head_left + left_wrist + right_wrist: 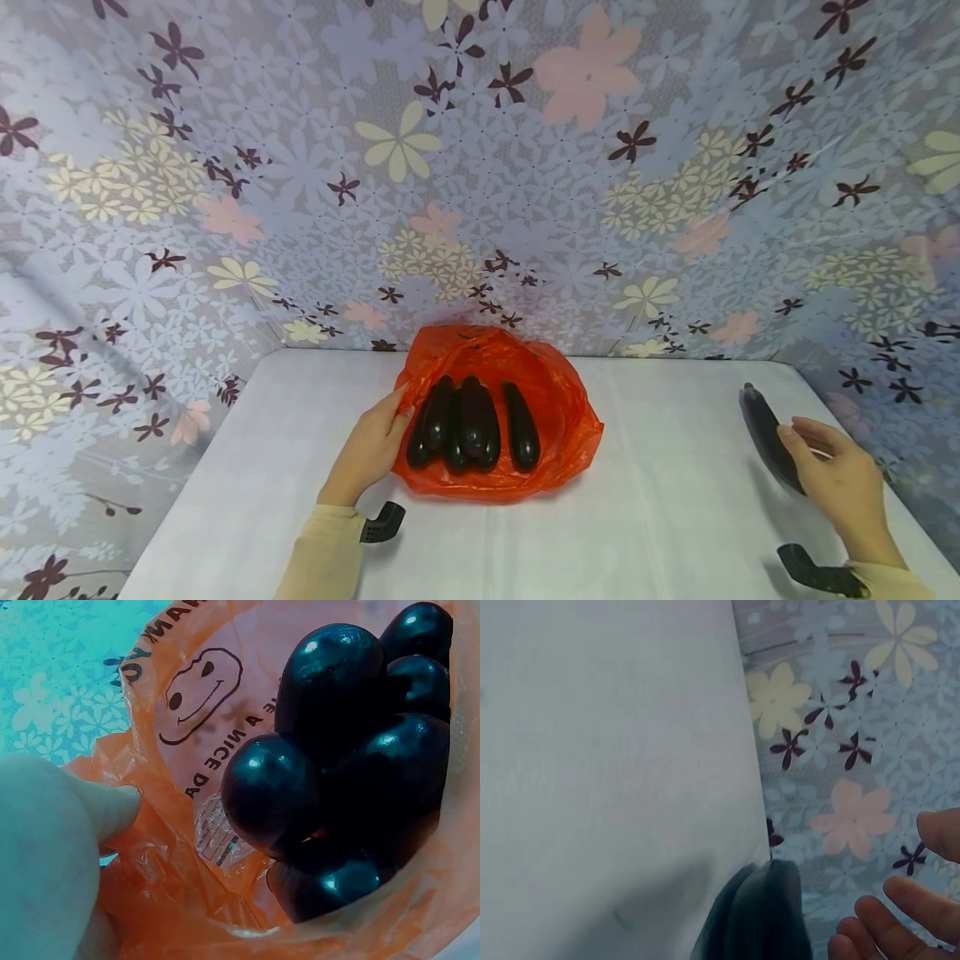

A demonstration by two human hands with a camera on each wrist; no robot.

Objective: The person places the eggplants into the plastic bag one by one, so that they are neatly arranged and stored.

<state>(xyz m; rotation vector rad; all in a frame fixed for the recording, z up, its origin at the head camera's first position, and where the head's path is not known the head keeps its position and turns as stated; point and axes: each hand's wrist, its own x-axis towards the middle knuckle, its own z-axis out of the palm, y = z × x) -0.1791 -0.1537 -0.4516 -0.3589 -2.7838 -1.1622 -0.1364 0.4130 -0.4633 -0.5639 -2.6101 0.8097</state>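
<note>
On the white table (675, 467) stands an open orange-red plastic bag (558, 400), printed with a smiling face. Inside lie several glossy dark eggplants (476, 421), one apart from the bunch. My left hand (375, 442) pinches the bag's left rim; in the left wrist view, its thumb (112, 814) presses on the crumpled plastic. Another eggplant (763, 425) is at the table's right side, beside my right hand (840, 475). The thumb overlaps its edge in the head view, and the right wrist view shows the right fingers (889, 915) spread apart, with nothing between them.
Flower-printed cloth (525, 167) hangs behind the table and down both sides. A dark rounded shape (761, 911), partly cut off, appears near the table edge in the right wrist view. Black wrist mounts (382, 523) stick out from both sleeves.
</note>
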